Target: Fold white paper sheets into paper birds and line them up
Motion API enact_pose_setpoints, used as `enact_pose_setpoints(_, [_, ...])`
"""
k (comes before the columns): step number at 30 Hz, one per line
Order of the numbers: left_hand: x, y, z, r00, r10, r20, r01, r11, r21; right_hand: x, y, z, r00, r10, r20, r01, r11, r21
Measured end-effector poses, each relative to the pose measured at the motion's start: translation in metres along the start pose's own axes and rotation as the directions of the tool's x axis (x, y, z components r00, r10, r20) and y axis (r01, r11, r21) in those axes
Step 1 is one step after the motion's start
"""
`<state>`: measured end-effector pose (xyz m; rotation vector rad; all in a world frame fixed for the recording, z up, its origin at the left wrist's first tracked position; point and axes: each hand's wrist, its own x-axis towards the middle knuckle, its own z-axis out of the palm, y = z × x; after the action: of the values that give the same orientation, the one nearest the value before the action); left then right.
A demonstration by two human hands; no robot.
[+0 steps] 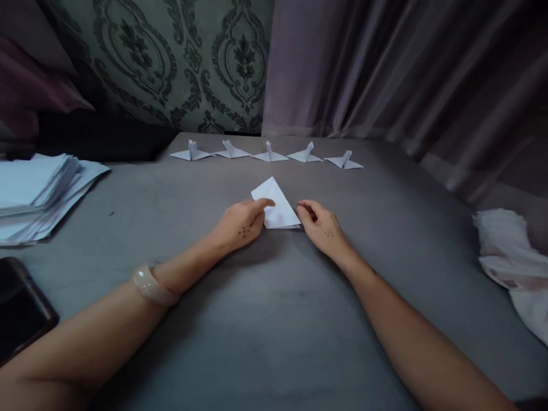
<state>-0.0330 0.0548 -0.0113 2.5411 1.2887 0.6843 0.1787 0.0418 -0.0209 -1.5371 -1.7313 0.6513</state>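
A white sheet of paper folded into a pointed, kite-like shape (pixel 280 211) is in the middle of the grey surface, with its layers slightly parted at the lower right corner. My left hand (pixel 242 224) grips it by the left side, the index finger lying across its face and the other fingers curled. Close against its right corner is my right hand (pixel 324 228), with curled fingers and the thumb and fingertips at the paper's edge. How firmly those fingertips hold the edge is hard to see.
Several folded paper birds (pixel 269 153) stand in a row at the back. A stack of white paper (pixel 38 191) is at left, above a dark phone-like device (pixel 21 308). Crumpled white cloth (pixel 505 251) lies at right. Purple curtains (pixel 317 68) hang behind the surface (pixel 274 331).
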Motion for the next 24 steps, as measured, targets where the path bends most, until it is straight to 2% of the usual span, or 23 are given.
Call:
enact_pose_setpoints(3, [0.001,-0.012,-0.002,0.959,-0.123,-0.254,0.112,0.992,-0.057,0.0,-0.006,0.006,0.999,-0.025,0.033,0.023,0.999,0.049])
enact_pose_setpoints(5, [0.002,-0.024,-0.002,0.921,-0.151,-0.358,0.137,0.988,-0.065,0.0,-0.007,0.009,0.997,-0.053,0.063,0.046,0.993,0.106])
enact_pose_setpoints(7, [0.002,-0.036,-0.001,0.913,-0.164,-0.373,0.135,0.985,-0.103,0.001,-0.006,0.009,0.992,-0.09,0.085,0.077,0.986,0.146])
enact_pose_setpoints(9, [0.001,-0.046,-0.002,0.924,-0.154,-0.35,0.107,0.983,-0.15,0.0,-0.006,0.005,0.985,-0.159,0.069,0.149,0.98,0.136])
enact_pose_setpoints(11, [0.0,-0.048,-0.005,0.933,-0.109,-0.344,0.055,0.985,-0.164,-0.001,-0.008,-0.002,0.962,-0.274,0.003,0.274,0.961,0.039])
enact_pose_setpoints(13, [-0.001,-0.041,-0.009,0.923,-0.037,-0.382,-0.011,0.993,-0.121,-0.005,-0.011,-0.01,0.908,-0.413,-0.063,0.399,0.902,-0.168])
enact_pose_setpoints(16, [-0.004,-0.024,-0.017,0.885,0.116,-0.451,-0.104,0.993,0.051,-0.012,-0.014,-0.021,0.824,-0.567,-0.024,0.477,0.715,-0.511])
enact_pose_setpoints(18, [-0.008,-0.015,-0.02,0.884,0.26,-0.389,-0.211,0.963,0.165,-0.015,-0.015,-0.023,0.788,-0.615,0.029,0.503,0.615,-0.607])
enact_pose_setpoints(20, [-0.011,-0.011,-0.021,0.888,0.396,-0.233,-0.345,0.91,0.232,-0.017,-0.014,-0.023,0.771,-0.628,0.106,0.545,0.564,-0.62])
enact_pose_setpoints(22, [-0.012,-0.009,-0.021,0.868,0.494,-0.051,-0.47,0.85,0.237,-0.017,-0.011,-0.022,0.764,-0.611,0.208,0.597,0.545,-0.588])
enact_pose_setpoints(24, [-0.013,-0.007,-0.021,0.844,0.532,0.07,-0.534,0.819,0.211,-0.017,-0.008,-0.022,0.767,-0.577,0.281,0.621,0.556,-0.552])
